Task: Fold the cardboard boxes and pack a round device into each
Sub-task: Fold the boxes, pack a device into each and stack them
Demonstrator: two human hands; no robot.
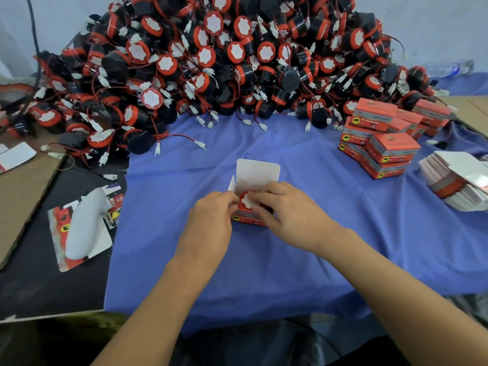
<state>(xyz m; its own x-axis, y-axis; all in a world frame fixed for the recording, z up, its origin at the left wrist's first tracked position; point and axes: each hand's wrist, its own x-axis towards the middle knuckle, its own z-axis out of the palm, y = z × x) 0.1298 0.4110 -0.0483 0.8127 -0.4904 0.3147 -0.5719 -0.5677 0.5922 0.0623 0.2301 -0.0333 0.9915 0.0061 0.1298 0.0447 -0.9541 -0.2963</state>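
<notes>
The cardboard box (249, 221) stands open on the blue cloth (277, 265) that covers the surface, at the centre of the view; its white lid flap (258, 172) stands upright at the far side, and a small side flap (231, 184) stands up at the left. The round device (247, 202), red-rimmed with a white face, sits in the mouth of the box, face up and partly above the front wall.

The left hand (211, 220) is at the left side of the box; its fingers (227, 200) are curled narrow around the left wall, the tips against the red rim. The right hand (287, 215) is at the right side; its fingers (266, 192) lie curled over the top of the device, holding it, with the thumb on the printed front wall.

A large heap of round devices (211, 62), with red and black leads and white connectors, fills the far part of the surface. A stack of closed red boxes (385, 149) stands at the right; just beside it, nearer the edge, lies a pile of flat box blanks (454, 186). At the left a white handle-shaped object (84, 223) rests on a flat printed blank (59, 249); a brown cardboard sheet (21, 196) lies beyond it.
</notes>
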